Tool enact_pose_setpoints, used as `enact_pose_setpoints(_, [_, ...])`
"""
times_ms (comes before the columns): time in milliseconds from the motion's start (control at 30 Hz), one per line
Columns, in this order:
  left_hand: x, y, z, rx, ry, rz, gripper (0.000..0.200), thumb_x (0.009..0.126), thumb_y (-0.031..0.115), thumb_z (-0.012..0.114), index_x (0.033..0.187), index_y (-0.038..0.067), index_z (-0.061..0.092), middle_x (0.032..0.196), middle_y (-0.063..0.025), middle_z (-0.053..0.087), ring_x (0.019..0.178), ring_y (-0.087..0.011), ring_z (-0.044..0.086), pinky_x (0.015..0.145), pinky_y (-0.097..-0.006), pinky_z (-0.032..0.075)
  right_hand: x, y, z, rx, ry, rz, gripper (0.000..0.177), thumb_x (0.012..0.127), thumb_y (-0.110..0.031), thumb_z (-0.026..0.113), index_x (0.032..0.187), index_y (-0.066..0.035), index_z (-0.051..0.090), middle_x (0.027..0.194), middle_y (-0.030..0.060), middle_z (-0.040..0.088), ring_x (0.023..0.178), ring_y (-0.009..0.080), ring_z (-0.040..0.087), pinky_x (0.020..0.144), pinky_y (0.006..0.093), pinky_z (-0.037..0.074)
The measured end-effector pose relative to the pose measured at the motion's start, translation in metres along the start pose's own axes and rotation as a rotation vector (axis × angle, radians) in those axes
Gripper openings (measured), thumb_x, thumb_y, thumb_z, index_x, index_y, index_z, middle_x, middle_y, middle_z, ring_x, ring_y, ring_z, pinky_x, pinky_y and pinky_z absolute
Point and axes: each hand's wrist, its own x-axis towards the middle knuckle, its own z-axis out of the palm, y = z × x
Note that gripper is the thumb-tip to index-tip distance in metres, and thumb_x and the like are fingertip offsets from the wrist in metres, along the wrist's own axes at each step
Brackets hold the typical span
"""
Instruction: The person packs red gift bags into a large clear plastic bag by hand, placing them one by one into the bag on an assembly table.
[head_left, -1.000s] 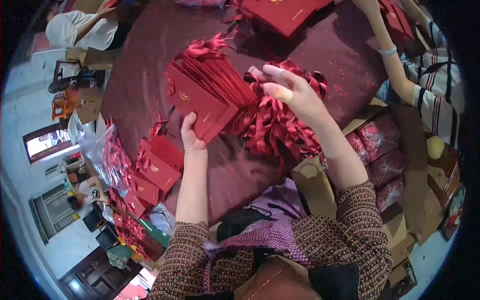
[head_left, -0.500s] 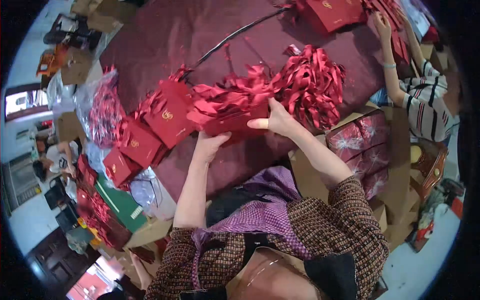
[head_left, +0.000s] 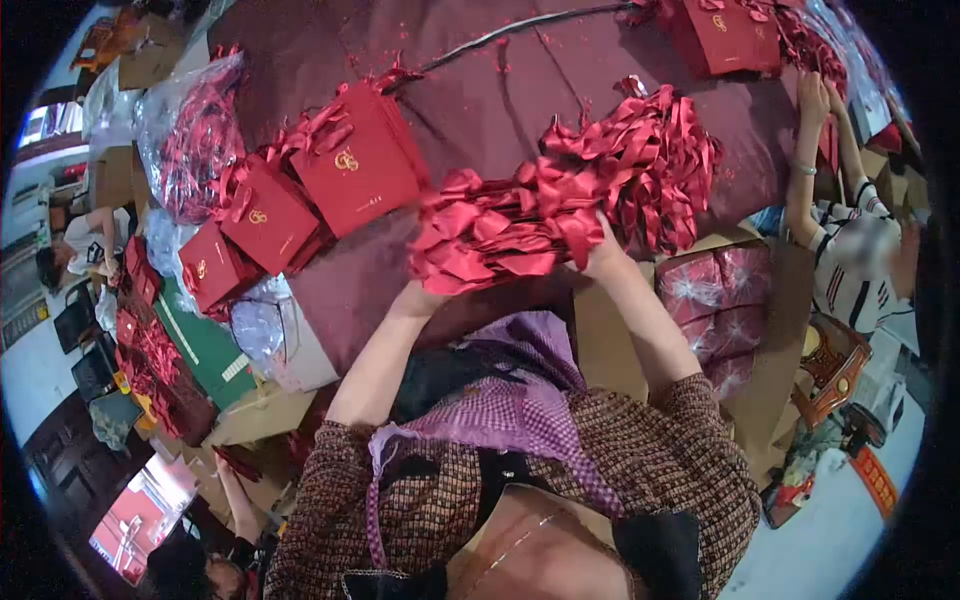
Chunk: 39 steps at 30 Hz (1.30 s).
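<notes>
Between my two hands is a stack of red gift bags [head_left: 490, 235], its satin ribbon bows turned up toward me. My left hand [head_left: 420, 300] grips the near left end, its fingers partly hidden under the stack. My right hand [head_left: 602, 254] holds the right end, fingers mostly covered by ribbon. Just beyond the right hand lies a heap of loose red ribbons [head_left: 655, 165], touching or close to the stack. On the left, red gift bags with gold lettering [head_left: 360, 160] lie in overlapping piles on the maroon tablecloth [head_left: 480, 130].
A dark cord [head_left: 510, 32] crosses the table's far side. Plastic-wrapped ribbons [head_left: 205, 135] sit at the left edge. Near my right side stands a carton with wrapped red packs [head_left: 708, 300]. A co-worker in a striped top [head_left: 850, 260] reaches toward bags at the upper right.
My hands have tipped the stack of gift bags so the ribbon bows face up and its red side is hidden. The camera view has shifted, moving the table's contents.
</notes>
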Motion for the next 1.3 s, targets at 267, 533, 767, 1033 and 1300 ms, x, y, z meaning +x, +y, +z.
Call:
enact_pose_setpoints(267, [0.019,0.000,0.020,1.066,0.797,-0.126,0.048,0.076,0.013,0.073,0.119,0.003,0.055,0.124,-0.0067,0.054,0.115,-0.0148,0.049,0.096,-0.0339,0.041,0.030,-0.006,0.003,0.023,0.123,0.113,0.064,0.067,-0.017,0.081,0.121,-0.004,0.050,0.119,0.0088,0.055,0.109,0.0216,0.052,0.095,0.0346,0.041])
enact_pose_setpoints(533, [0.020,-0.059,0.015,0.314,0.436,0.086,0.039,0.087,0.027,0.062,0.118,0.005,0.054,0.111,-0.0039,0.057,0.098,-0.0146,0.054,0.083,-0.0303,0.045,0.043,-0.178,-0.016,-0.818,0.010,-0.084,0.055,0.066,-0.022,0.075,0.108,0.001,0.048,0.101,0.0195,0.056,0.096,0.0365,0.055,0.082,0.0442,0.045])
enact_pose_setpoints(767, [-0.009,-0.051,0.104,1.168,0.202,-0.125,0.015,0.085,0.014,0.061,0.090,0.001,0.063,0.084,-0.0057,0.063,0.070,-0.0129,0.058,0.063,-0.0285,0.048,0.052,-0.121,0.028,-1.180,-0.130,-0.162,0.053,0.065,-0.023,0.073,0.106,0.001,0.049,0.098,0.0138,0.057,0.092,0.0283,0.055,0.079,0.0385,0.043])
enact_pose_setpoints(1033, [0.006,0.017,0.089,2.257,0.346,0.495,0.070,0.070,0.031,0.072,0.125,-0.001,0.044,0.130,-0.0188,0.045,0.123,-0.0356,0.040,0.102,-0.0447,0.031,0.047,-0.115,0.029,-1.242,-0.090,-0.265,0.047,0.065,-0.018,0.067,0.106,-0.001,0.051,0.096,0.0109,0.056,0.089,0.0272,0.054,0.077,0.0368,0.043])
enact_pose_setpoints(1300, [-0.120,-0.047,0.048,1.485,0.179,-0.015,0.019,0.080,0.011,0.062,0.095,-0.001,0.060,0.097,-0.0166,0.061,0.090,-0.0325,0.060,0.081,-0.0391,0.047,0.053,-0.129,0.029,-1.157,-0.134,-0.062,0.061,0.064,-0.022,0.075,0.114,-0.001,0.048,0.102,0.0141,0.057,0.098,0.0300,0.055,0.084,0.0389,0.043])
